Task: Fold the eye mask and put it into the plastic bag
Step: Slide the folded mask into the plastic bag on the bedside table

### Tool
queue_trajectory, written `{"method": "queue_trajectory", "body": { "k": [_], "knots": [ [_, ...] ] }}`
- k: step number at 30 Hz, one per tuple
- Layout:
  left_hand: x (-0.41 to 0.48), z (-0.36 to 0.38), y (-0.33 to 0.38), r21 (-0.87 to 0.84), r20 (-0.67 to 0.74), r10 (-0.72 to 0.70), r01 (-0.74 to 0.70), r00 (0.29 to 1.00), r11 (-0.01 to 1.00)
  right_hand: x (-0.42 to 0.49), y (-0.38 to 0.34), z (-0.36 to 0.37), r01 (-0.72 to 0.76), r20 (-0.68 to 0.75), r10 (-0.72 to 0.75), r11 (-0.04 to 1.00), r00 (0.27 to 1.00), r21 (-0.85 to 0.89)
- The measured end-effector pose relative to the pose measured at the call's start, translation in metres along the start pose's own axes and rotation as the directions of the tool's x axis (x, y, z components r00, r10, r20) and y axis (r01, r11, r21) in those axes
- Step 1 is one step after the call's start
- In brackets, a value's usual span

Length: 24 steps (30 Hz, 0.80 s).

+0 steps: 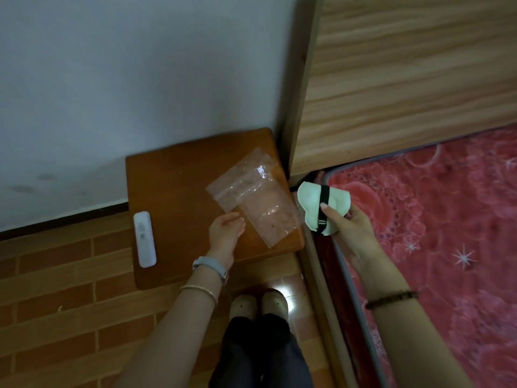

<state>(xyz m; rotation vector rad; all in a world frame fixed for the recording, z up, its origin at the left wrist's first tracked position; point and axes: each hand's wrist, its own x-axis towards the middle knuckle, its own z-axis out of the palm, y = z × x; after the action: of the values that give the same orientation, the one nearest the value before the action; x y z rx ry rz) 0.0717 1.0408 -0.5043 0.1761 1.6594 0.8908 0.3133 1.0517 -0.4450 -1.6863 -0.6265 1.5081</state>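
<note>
Two hands out, right hand (349, 228) pinching the folded white eye mask (310, 197) by the red bed (447, 219), left hand (223, 231) with loose fingers touching the clear plastic bag (251, 197) on the brown table (167, 191).

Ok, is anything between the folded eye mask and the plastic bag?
Nothing visible. The right hand holds the eye mask right of the plastic bag, which lies on the stool with the left hand at its near edge; the remote lies far left.
</note>
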Motion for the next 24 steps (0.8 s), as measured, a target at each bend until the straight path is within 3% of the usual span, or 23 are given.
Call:
{"method": "queue_trajectory", "body": {
  "k": [5, 10, 14, 18, 24],
  "knots": [
    [0.055, 0.015, -0.027, 0.075, -0.067, 0.035, -0.030, 0.997, 0.997, 0.031, 0.046, -0.007, 0.013, -0.040, -0.011, 0.999, 0.999, 0.038],
    [0.072, 0.036, -0.034, 0.364, -0.223, 0.283, -0.190, 0.933, 0.912, 0.049, 0.068, -0.010, 0.025, -0.058, -0.021, 0.997, 0.998, 0.072],
    [0.074, 0.053, -0.034, 0.512, -0.256, 0.382, -0.210, 0.888, 0.833, 0.057, 0.071, -0.010, 0.047, -0.056, -0.043, 0.996, 0.997, 0.070],
    [0.077, 0.060, -0.030, 0.569, -0.235, 0.412, -0.220, 0.880, 0.793, 0.059, 0.069, -0.010, 0.055, -0.063, -0.050, 0.995, 0.997, 0.083],
    [0.071, 0.060, -0.028, 0.543, -0.232, 0.399, -0.222, 0.887, 0.810, 0.054, 0.055, -0.012, 0.025, -0.055, -0.019, 0.993, 0.998, 0.119]
  ]
}}
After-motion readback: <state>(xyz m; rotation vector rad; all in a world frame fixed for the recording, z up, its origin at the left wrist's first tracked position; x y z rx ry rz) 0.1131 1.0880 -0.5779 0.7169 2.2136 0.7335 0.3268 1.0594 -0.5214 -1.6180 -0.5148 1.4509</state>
